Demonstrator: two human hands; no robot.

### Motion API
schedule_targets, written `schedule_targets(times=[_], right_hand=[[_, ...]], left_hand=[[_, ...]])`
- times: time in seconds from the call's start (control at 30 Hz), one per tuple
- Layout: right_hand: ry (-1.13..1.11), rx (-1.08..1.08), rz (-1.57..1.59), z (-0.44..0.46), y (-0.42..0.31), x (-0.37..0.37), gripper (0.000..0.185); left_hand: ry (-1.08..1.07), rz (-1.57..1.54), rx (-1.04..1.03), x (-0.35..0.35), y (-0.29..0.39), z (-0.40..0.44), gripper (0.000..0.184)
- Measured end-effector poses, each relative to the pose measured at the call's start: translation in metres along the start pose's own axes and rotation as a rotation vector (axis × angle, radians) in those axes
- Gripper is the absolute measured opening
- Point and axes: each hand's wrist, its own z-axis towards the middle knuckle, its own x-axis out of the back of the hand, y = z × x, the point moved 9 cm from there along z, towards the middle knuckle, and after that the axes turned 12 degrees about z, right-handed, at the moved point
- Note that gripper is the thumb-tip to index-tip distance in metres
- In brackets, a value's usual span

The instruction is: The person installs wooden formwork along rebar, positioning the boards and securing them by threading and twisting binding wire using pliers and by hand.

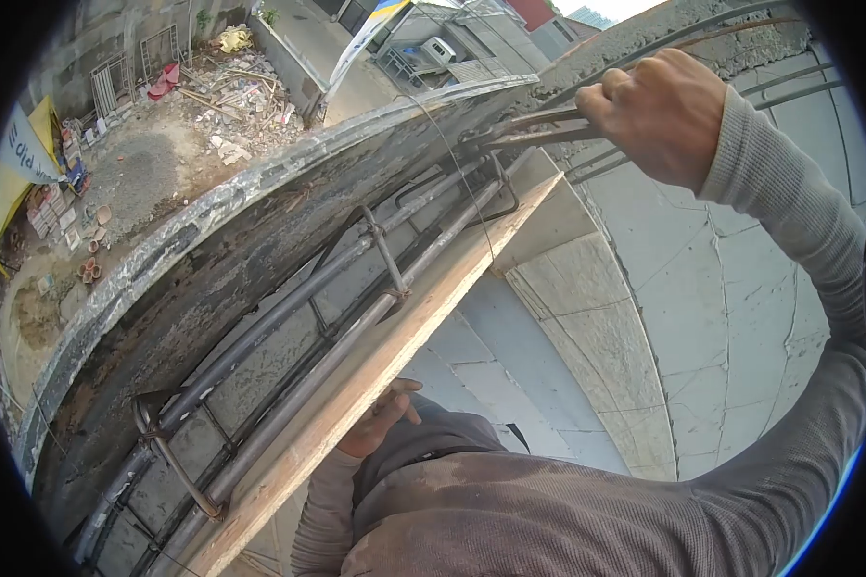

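Observation:
My right hand [659, 115] is closed around the long handles of a pair of steel pincers [539, 123]. Their head lies against the upper end of a rebar cage [385, 252], near a bent stirrup. A thin tie wire [452, 159] hangs from the formwork edge past the bars. Below the wooden board [394, 337] is my left hand [380, 420], close to the board's lower edge and my body. Its fingers are slightly bent and apart, with nothing visible in them; part of the hand is hidden.
A curved, stained formwork panel [231, 260] runs along the cage's outer side. Pale panels [683, 317] lie to the right, with loose bars [779, 96] above them. Far below the edge are a rubble heap [245, 106], gravel [140, 173] and a parked vehicle [439, 50].

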Motion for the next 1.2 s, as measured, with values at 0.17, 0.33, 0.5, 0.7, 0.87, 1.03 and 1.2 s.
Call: schedule_targets(times=[0.17, 0.33, 0.5, 0.7, 0.87, 1.03, 1.2], right_hand=[[0.384, -0.101, 0.162, -0.021, -0.006, -0.011, 0.017], [0.509, -0.111, 0.093, -0.027, -0.002, -0.019, 0.018], [0.53, -0.125, 0.1, -0.024, -0.002, -0.024, 0.019], [0.235, -0.321, 0.505, -0.021, 0.015, -0.043, 0.021], [0.491, -0.496, 0.557, -0.079, -0.001, -0.034, 0.024], [0.799, -0.494, 0.495, -0.116, -0.035, -0.001, 0.034], [0.741, -0.456, 0.52, -0.134, -0.057, 0.013, 0.049]], left_hand=[[-0.153, 0.008, 0.303, 0.01, -0.051, -0.019, 0.036], [-0.008, 0.034, 0.016, 0.008, -0.013, -0.013, 0.036], [-0.105, 0.073, 0.156, 0.003, -0.008, -0.007, 0.036], [-0.3, 0.076, 0.163, -0.022, 0.005, 0.0, 0.039], [-0.616, -0.065, -0.137, -0.088, 0.11, 0.032, 0.064], [-0.068, -0.487, -0.513, -0.14, 0.219, 0.105, 0.077], [-0.011, -0.711, -0.44, -0.139, 0.242, 0.119, 0.053]])
